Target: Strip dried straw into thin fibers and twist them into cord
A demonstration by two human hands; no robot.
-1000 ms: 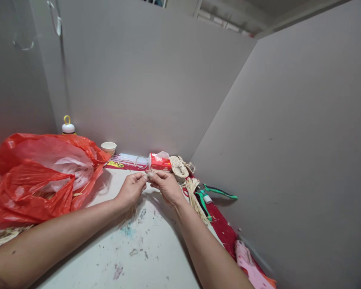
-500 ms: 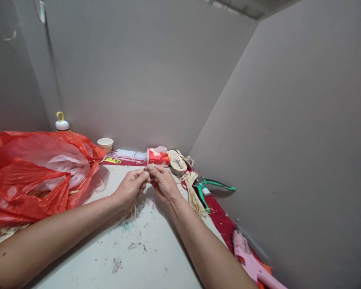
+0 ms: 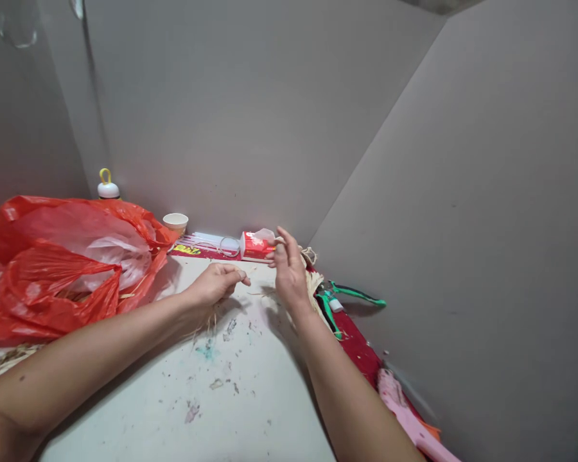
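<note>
My left hand (image 3: 218, 283) is closed in a pinch over the middle of the white board. Thin straw-coloured raffia strands (image 3: 212, 322) hang out below its palm; what lies between the fingertips is too small to make out. My right hand (image 3: 289, 274) is raised a little to the right, apart from the left, with its fingers spread and nothing visible in them. Behind it, partly covered, are a red tissue pack (image 3: 256, 246) and a bundle of raffia (image 3: 314, 282). Green-handled pliers (image 3: 328, 307) lie just right of that wrist.
A red plastic bag (image 3: 72, 269) fills the left side. At the back stand a paper cup (image 3: 175, 222) and a white-capped bottle (image 3: 108, 189), near pale glue sticks (image 3: 212, 241). A pink glue gun (image 3: 404, 410) lies at lower right. Grey walls (image 3: 250, 128) enclose the board (image 3: 221, 410).
My hands were together at the fingertips and are now apart. The right hand has lifted to the right and spread its fingers; the left stays pinched. The view has shifted slightly.
</note>
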